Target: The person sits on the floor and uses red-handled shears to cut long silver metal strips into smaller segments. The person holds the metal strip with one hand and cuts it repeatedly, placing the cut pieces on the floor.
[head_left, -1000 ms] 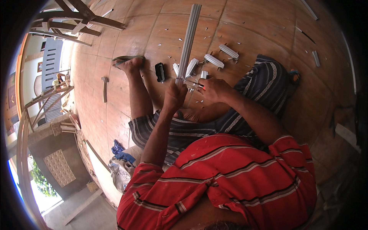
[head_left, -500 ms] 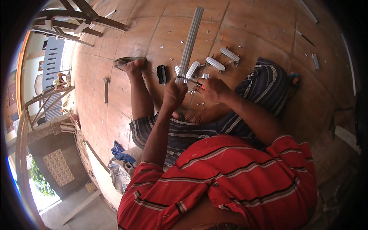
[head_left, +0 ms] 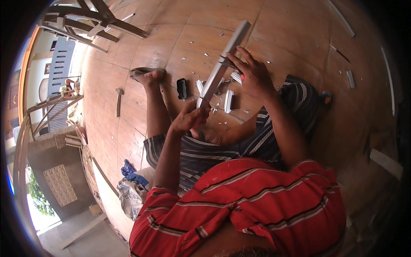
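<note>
Since the earlier frame the right hand (head_left: pixel 252 75) had climbed from the near end of the metal bar (head_left: pixel 222 64) to a point higher along it, toward the upper centre of the frame; its fingers were spread across the bar and over a small dark tool I could not make out; the left hand (head_left: pixel 190 118) gripped the bar's lower end, fingers closed round it, at the middle of the frame. The bar was long, pale grey, flat-sided like a channel strip, tilted from centre up to the right; below it short cut pieces (head_left: pixel 228 100) of the same metal lay on the wooden floor (head_left: pixel 299 25), beside a small black object (head_left: pixel 182 88); a hammer (head_left: pixel 118 102) lay further left.
</note>
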`<state>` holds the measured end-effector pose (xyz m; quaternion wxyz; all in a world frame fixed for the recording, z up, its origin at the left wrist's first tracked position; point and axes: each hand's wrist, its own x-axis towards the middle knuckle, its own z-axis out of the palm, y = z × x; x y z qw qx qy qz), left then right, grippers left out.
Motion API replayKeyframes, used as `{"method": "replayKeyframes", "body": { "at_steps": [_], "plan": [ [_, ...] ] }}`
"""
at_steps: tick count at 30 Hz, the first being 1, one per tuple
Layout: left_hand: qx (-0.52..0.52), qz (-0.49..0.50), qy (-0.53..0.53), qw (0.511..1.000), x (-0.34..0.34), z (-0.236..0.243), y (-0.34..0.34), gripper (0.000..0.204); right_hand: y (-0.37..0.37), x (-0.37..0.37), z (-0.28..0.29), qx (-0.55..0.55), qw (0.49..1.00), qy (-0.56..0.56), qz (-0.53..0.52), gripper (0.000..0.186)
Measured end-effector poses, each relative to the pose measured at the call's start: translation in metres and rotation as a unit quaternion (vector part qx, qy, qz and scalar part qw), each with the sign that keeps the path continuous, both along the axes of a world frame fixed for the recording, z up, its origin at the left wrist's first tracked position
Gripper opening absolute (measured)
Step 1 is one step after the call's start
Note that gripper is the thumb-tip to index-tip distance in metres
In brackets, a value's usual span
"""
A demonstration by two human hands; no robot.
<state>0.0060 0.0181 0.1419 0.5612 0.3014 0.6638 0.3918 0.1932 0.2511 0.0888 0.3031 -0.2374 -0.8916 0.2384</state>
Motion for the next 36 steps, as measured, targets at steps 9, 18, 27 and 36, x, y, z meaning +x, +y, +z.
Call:
{"method": "replayKeyframes", "body": {
  "at_steps": [9,18,27,36],
  "plan": [
    [0.07,0.031,-0.169,0.983,-0.025,0.006,-0.023,0.041,0.013,0.013,-0.002,0.003,0.998,-0.006,-0.069,0.044],
    [0.245,0.216,0.045,0.944,-0.035,0.027,0.001,0.042,-0.034,0.001,0.023,-0.108,0.99,-0.036,0.077,0.032],
    [0.283,0.26,-0.067,0.921,-0.005,0.04,0.053,0.048,-0.098,-0.011,0.016,-0.251,0.951,0.076,0.165,0.046],
    [0.187,0.3,-0.115,0.928,-0.008,0.032,0.068,0.054,-0.095,-0.007,0.007,-0.395,0.884,0.125,0.217,0.05]
  ]
}}
